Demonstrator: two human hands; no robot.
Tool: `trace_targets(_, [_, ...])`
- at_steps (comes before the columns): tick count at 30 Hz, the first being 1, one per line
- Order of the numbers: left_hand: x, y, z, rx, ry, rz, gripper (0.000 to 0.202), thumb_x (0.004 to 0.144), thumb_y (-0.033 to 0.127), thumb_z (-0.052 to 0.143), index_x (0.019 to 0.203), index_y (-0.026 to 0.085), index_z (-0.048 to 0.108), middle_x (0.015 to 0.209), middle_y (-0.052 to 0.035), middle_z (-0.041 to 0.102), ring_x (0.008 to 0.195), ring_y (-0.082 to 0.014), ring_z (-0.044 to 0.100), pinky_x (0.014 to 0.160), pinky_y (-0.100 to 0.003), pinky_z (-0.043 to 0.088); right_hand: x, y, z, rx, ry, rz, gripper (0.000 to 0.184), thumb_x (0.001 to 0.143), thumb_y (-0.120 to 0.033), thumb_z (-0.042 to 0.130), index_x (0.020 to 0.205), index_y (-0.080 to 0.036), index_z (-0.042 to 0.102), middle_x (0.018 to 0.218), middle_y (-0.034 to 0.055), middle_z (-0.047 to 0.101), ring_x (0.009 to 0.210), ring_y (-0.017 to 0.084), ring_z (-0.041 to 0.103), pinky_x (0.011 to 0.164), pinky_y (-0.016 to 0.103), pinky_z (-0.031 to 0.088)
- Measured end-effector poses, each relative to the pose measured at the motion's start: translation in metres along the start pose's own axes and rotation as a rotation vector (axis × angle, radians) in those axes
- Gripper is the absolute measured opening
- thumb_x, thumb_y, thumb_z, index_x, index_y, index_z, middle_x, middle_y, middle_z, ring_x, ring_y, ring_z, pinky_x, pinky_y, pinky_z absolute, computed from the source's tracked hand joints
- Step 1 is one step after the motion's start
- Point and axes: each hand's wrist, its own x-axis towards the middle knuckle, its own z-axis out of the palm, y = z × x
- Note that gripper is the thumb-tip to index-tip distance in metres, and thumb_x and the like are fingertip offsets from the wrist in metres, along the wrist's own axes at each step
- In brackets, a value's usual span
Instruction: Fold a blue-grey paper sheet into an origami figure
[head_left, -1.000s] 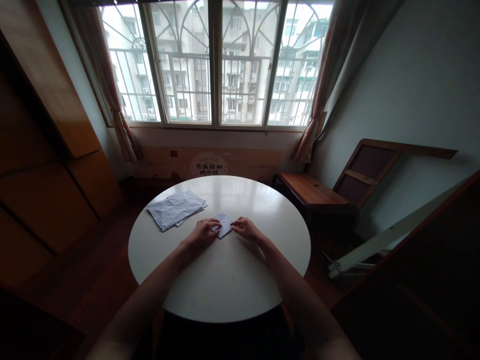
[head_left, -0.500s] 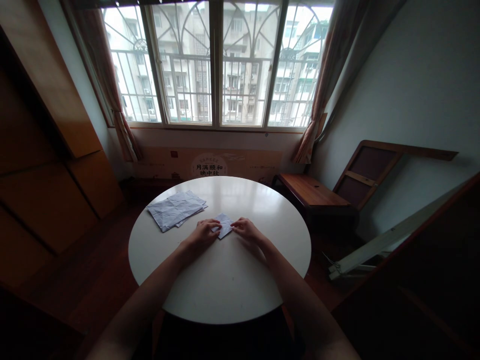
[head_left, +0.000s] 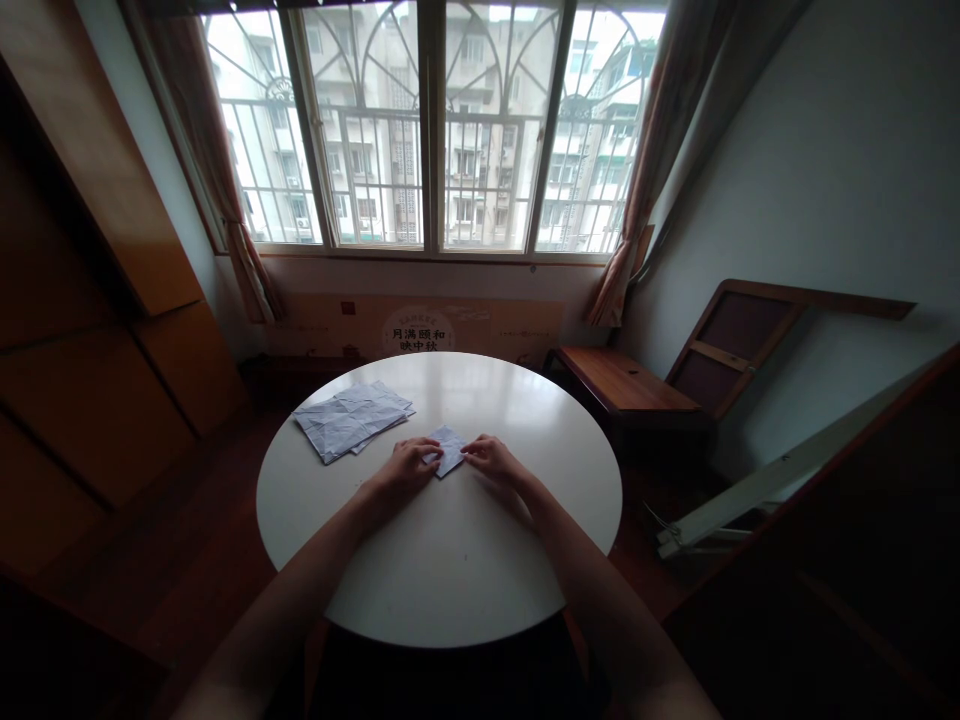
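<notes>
A small folded piece of paper (head_left: 449, 450), pale bluish-white and turned corner toward me, lies at the middle of the round white table (head_left: 450, 570). On its left edge are the bent fingers of my left hand (head_left: 414, 458), closed on the paper. My right hand (head_left: 491, 458) pinches the right corner between thumb and fingers. Both palms stay low over the tabletop. Left of my left hand rests a stack of creased paper sheets (head_left: 349, 420), apart from both hands.
Beyond the table stand a low wooden bench (head_left: 626, 380) at the right and a long printed box (head_left: 480, 325) under the barred window (head_left: 427, 130). A wooden cabinet (head_left: 90, 420) fills the left side. A pale board (head_left: 735, 510) leans at the right.
</notes>
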Motion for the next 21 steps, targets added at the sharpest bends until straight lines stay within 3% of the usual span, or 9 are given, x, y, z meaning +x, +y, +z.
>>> trace_targets(21, [-0.0002, 0.0027, -0.0011, 0.014, -0.013, -0.013, 0.028, 0.086, 0.034, 0.058, 0.108, 0.026, 0.073, 0.124, -0.0054, 0.066, 0.118, -0.0254, 0.058, 0.109, -0.042, 0.036, -0.0002, -0.0002, 0.0002, -0.017, -0.001, 0.004, 0.023, 0.085, -0.03, 0.063, 0.102, -0.02, 0.076, 0.098, 0.0088, 0.067, 0.083, 0.017, 0.063, 0.078, 0.029, 0.048])
